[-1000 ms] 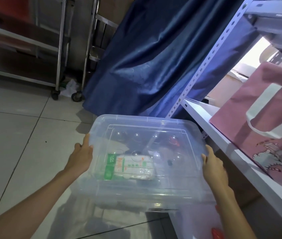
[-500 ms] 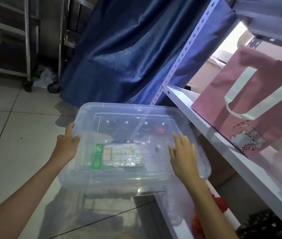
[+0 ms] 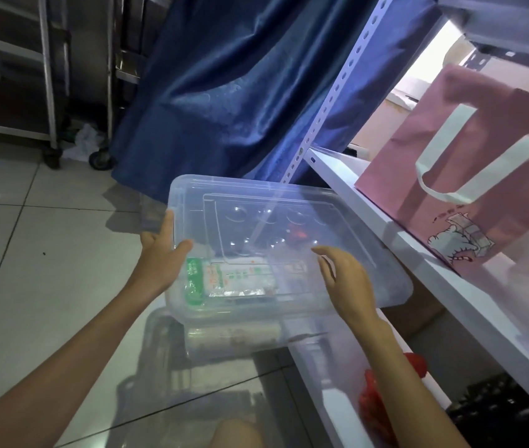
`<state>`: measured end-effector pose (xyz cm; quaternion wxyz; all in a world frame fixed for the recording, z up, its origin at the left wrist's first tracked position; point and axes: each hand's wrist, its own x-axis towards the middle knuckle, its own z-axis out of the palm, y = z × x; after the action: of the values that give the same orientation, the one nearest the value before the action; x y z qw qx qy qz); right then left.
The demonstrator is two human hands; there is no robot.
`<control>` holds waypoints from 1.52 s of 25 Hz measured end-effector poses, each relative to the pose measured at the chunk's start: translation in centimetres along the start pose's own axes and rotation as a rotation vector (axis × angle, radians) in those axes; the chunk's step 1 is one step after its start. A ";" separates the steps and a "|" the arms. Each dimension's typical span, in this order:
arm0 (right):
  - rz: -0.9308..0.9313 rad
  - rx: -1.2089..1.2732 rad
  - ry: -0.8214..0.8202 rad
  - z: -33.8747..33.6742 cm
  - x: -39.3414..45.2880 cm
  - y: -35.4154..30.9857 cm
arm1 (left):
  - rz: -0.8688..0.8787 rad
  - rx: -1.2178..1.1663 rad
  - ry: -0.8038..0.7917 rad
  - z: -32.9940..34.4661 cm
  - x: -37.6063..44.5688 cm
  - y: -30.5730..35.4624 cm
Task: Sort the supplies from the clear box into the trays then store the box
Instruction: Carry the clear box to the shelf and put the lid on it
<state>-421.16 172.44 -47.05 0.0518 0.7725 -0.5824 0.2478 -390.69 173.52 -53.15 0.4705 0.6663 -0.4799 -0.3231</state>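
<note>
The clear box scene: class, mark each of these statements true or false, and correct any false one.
1. The clear box has its lid on. True.
2. The left hand grips the box's left edge. True.
3. The right hand holds the pink bag. False: it rests on the box lid; the bag stands on the white shelf.
4. A green and white packet lies inside the box. True.
5. The curtain behind is red. False: it is dark blue.
</note>
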 end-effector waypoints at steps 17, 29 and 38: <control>0.024 0.156 -0.143 -1.4 -3.6 -1.5 | 0.250 -0.189 -0.194 9.1 -1.7 4.1; 0.022 -0.179 -0.231 -1.2 -5.4 -0.9 | 0.361 -0.256 -0.261 15.1 -1.8 5.1; -0.004 -0.291 -0.092 -1.9 -5.4 1.1 | 0.565 -0.095 -0.390 17.8 -1.8 5.3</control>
<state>-423.87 177.54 -47.98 0.1371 0.7684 -0.6125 0.1249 -408.79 169.11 -54.38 0.4714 0.4101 -0.7106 -0.3234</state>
